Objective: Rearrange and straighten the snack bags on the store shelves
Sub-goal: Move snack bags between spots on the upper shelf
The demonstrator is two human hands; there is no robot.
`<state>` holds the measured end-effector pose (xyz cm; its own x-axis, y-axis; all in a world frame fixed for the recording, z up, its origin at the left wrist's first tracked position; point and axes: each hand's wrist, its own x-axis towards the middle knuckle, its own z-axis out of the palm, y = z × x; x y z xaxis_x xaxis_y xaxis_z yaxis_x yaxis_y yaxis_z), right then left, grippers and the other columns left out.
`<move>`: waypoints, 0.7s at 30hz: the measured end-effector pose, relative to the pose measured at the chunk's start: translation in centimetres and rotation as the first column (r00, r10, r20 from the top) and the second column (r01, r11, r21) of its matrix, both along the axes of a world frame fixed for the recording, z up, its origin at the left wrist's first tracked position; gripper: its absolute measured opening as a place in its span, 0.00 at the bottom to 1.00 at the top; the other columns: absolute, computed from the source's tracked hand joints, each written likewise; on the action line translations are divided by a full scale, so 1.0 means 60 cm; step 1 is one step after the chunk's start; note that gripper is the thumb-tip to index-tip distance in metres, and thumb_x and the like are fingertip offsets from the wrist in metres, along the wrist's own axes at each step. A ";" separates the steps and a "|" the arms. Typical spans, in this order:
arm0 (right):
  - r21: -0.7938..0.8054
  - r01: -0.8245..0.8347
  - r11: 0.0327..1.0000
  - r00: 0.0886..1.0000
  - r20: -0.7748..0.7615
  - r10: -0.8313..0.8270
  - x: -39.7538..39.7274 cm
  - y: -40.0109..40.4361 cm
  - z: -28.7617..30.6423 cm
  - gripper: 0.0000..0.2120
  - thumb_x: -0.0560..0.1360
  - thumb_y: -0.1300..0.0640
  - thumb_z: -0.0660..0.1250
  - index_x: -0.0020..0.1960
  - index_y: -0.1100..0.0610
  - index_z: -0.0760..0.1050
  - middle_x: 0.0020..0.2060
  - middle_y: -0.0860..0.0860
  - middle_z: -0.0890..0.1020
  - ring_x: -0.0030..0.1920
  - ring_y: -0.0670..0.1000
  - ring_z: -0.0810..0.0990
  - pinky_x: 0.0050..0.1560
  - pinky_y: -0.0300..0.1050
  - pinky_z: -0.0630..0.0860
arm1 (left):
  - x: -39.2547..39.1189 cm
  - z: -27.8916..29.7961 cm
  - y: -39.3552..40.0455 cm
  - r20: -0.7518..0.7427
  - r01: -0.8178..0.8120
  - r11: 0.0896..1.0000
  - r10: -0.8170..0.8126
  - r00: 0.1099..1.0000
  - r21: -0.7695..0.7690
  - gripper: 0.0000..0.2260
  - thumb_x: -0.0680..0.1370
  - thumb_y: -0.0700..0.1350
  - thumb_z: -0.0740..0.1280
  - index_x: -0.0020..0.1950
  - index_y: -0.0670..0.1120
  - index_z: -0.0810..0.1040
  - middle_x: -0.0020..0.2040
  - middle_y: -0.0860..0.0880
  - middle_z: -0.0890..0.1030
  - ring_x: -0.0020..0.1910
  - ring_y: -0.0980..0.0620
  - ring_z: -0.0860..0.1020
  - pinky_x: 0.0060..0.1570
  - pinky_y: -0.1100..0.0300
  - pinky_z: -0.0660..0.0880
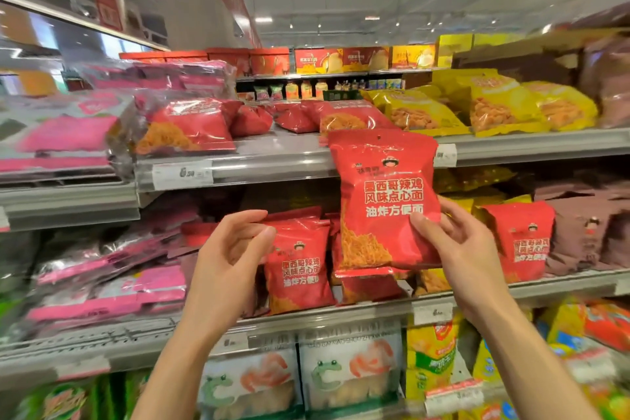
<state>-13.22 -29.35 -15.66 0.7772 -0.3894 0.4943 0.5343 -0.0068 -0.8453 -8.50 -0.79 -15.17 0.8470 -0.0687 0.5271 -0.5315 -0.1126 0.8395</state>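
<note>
Right hand (460,249) gripping raised red snack bag (381,201), left hand (228,256) loosely open

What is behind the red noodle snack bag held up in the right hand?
Behind the held red bag in the right hand: the shelf edge and red bags on the middle shelf. Whatever it covers is hidden.

Big yellow words 墨西哥辣鸡风味点心面 and 油炸方便面 on the red bag (385,201) held up high, same words on the red bag on the shelf (300,266), and 6.50 on the white price tag (182,174).
</note>
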 end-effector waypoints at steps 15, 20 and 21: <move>-0.135 -0.102 0.986 0.992 0.067 0.112 0.137 0.111 0.167 0.06 0.80 0.54 0.71 0.57 0.47 0.78 0.45 0.37 0.88 0.49 0.42 0.87 0.48 0.36 0.82 | 0.102 0.168 -0.043 0.144 -0.023 0.990 0.003 0.990 0.140 0.24 0.76 0.63 0.72 0.69 0.65 0.68 0.54 0.57 0.82 0.45 0.64 0.84 0.44 0.62 0.79; -0.277 -0.141 0.950 0.987 0.039 0.158 0.155 0.094 0.203 0.14 0.80 0.47 0.70 0.64 0.50 0.79 0.52 0.42 0.88 0.51 0.41 0.86 0.47 0.34 0.81 | 0.137 0.203 -0.032 0.222 -0.139 0.987 0.117 0.968 0.086 0.22 0.78 0.57 0.74 0.68 0.62 0.70 0.52 0.59 0.80 0.45 0.70 0.81 0.37 0.76 0.75; -0.316 -0.112 0.942 0.990 0.050 0.134 0.155 0.081 0.211 0.17 0.79 0.45 0.71 0.65 0.49 0.78 0.53 0.43 0.87 0.52 0.41 0.86 0.48 0.34 0.81 | 0.143 0.214 -0.025 0.231 -0.169 0.983 0.147 0.962 0.077 0.22 0.78 0.56 0.74 0.68 0.61 0.70 0.49 0.63 0.79 0.44 0.74 0.79 0.36 0.77 0.73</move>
